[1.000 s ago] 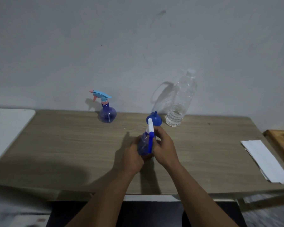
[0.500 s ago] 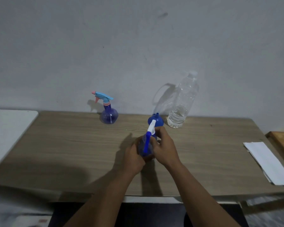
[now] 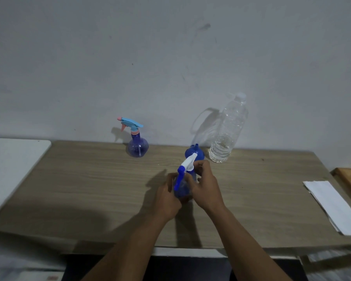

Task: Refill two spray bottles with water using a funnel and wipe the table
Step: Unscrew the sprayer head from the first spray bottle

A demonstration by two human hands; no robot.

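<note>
Gripping the near spray bottle [image 3: 183, 189] mid-frame, both hands clasp it, left hand [image 3: 166, 197] round its body, right hand [image 3: 206, 187] pinching the trigger head [image 3: 187, 166], and by my reckoning refilling and wiping lie ahead.

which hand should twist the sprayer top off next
Right. The right hand already pinches the white sprayer top, while the left hand wraps the bottle body, steadying it.

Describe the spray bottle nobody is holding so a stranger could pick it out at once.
Start at the long wooden table against the pale wall and follow its far edge left of centre. There stands a small round-bellied translucent purple spray bottle, upright and alone. Unlike the similar bottle with the white and dark blue trigger head held in both hands, its trigger head is light blue with a pink nozzle.
</note>
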